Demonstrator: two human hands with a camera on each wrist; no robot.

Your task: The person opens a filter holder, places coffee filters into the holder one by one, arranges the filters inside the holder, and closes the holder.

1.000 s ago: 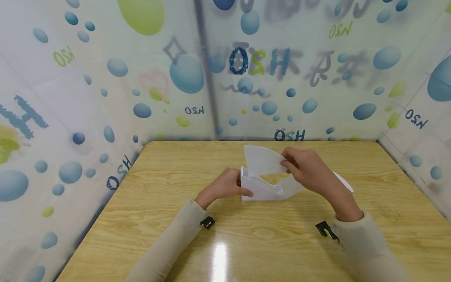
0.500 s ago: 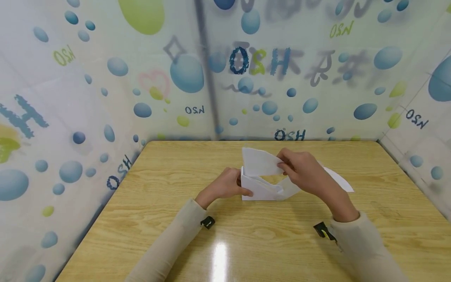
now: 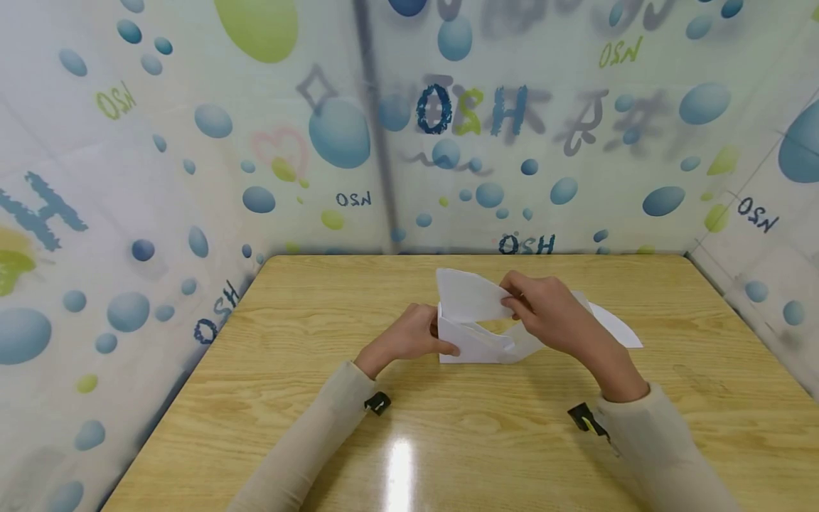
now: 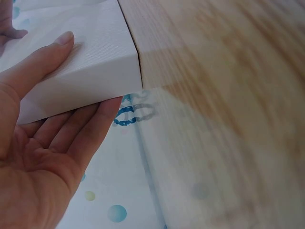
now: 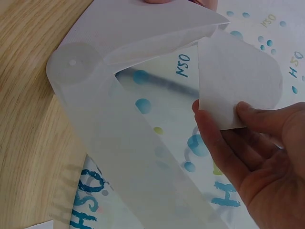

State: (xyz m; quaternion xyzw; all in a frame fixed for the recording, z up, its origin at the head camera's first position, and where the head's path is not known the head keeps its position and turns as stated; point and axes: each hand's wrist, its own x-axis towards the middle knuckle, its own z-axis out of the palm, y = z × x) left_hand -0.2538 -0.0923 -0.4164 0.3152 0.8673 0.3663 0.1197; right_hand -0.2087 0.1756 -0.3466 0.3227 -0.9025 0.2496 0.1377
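A white, textured box-like case [image 3: 470, 347] stands on the table, its narrow side showing in the left wrist view. My left hand [image 3: 416, 333] grips its left end, thumb on the front face and fingers behind or under it. A curved white paper-like flap [image 3: 472, 295] rises from the case's top. My right hand [image 3: 544, 309] pinches the flap's free corner between thumb and fingers [image 5: 209, 138]. From the case's right end runs a translucent strip [image 5: 128, 148], joined near a clear round disc [image 5: 72, 63]. The right hand partly hides this strip in the head view.
A white sheet-like piece [image 3: 617, 327] lies beyond the right forearm; whether it joins the strip cannot be told. The wooden table [image 3: 320, 306] meets patterned walls [image 3: 358, 213] at the back and sides. Dark clips [image 3: 377, 403] sit near both cuffs.
My right hand has shifted slightly left, carrying the flap's corner toward the case. More of the white piece behind the right forearm shows. The left hand and case stay put.
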